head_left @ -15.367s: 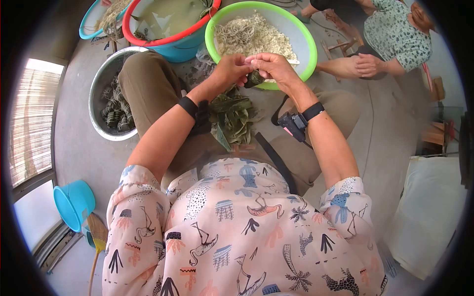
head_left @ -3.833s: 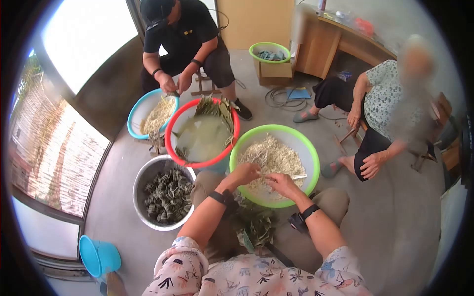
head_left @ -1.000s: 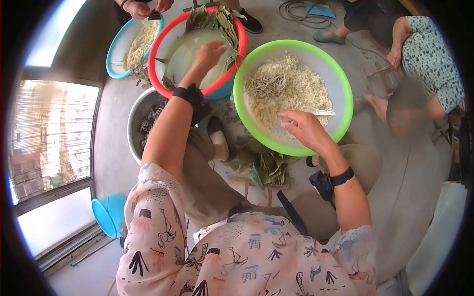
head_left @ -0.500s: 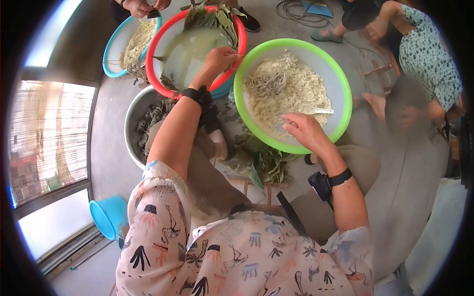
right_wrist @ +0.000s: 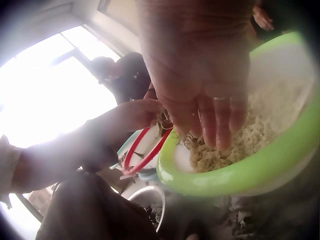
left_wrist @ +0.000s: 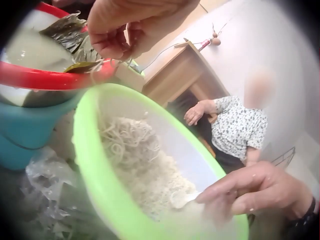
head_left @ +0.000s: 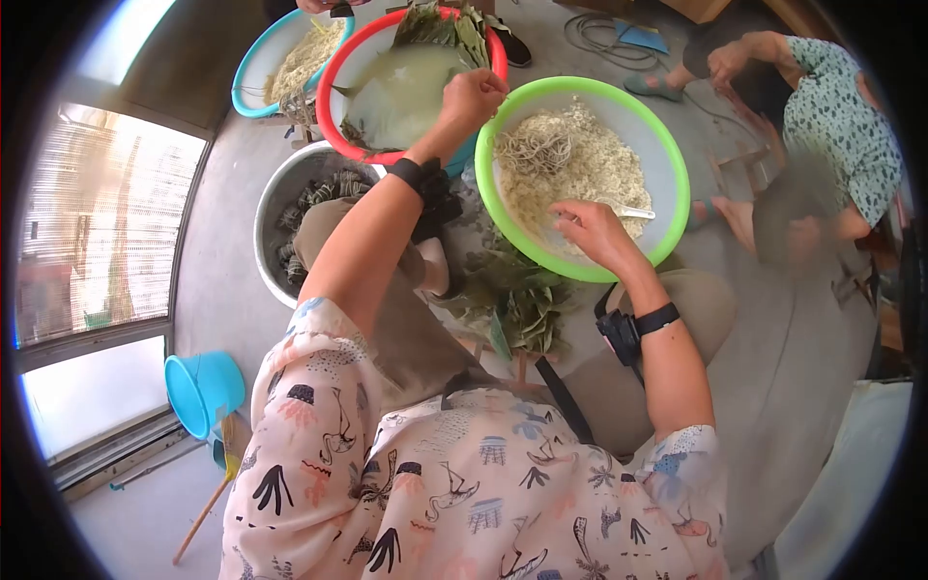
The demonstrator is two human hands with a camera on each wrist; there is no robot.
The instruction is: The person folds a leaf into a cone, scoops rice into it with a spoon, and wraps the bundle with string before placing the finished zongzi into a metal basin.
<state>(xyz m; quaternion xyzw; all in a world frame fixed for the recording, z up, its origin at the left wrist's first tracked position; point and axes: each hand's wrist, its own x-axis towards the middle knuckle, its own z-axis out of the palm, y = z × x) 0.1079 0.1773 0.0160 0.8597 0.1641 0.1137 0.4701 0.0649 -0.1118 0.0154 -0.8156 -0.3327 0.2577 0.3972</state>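
My left hand [head_left: 472,100] is over the right rim of the red-rimmed basin [head_left: 329,116], which holds cloudy water and long leaves [head_left: 435,27]. In the left wrist view its curled fingers pinch thin pale string [left_wrist: 93,75] that dangles below them. My right hand [head_left: 599,232] hovers over the near side of the green-rimmed basin [head_left: 488,184], fingers loosely extended and holding nothing. That basin contains pale grainy rice [head_left: 541,198], a tangled bundle of string [head_left: 536,147] and a white spoon [head_left: 633,212].
A metal bowl [head_left: 264,227] of string-tied leaf dumplings [head_left: 290,217] is at left. Leaves [head_left: 532,309] lie before my knees. A blue-rimmed basin [head_left: 246,68] is at the back, a blue bucket [head_left: 203,387] at lower left. A seated person [head_left: 836,130] is at right.
Earlier both hands were together at the green-rimmed basin, first with a dumpling. My left hand has since gone over the water basin, then right to its rim. The right hand stays over the rice.
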